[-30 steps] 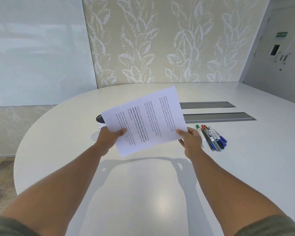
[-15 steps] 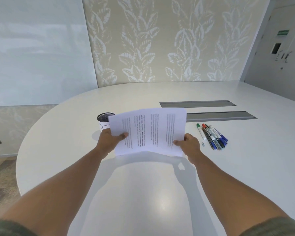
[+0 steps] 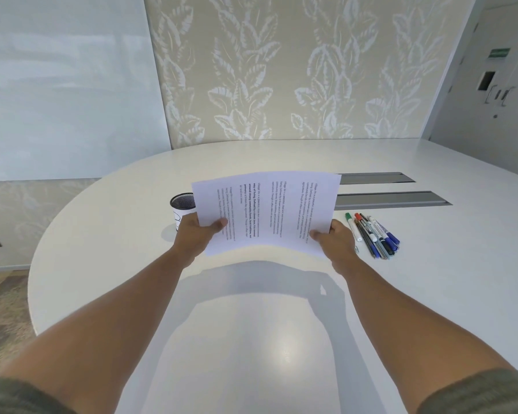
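Note:
A white sheet of printed paper (image 3: 266, 210) hangs above the white table (image 3: 251, 339), its text lines running sideways. My left hand (image 3: 196, 234) pinches its lower left edge, thumb on top. My right hand (image 3: 335, 240) pinches the lower right edge the same way. The sheet bows slightly upward between the two hands and throws a shadow on the table below.
A black mesh pen cup (image 3: 182, 209) stands behind my left hand, partly hidden by the paper. Several markers and pens (image 3: 374, 234) lie in a bunch right of my right hand. Two grey cable hatches (image 3: 392, 200) sit in the tabletop beyond. A door is at far right.
The sheet was tilted with its right side raised, then dropped lower and levelled, and now has come up a little while staying level. Both hands kept their hold.

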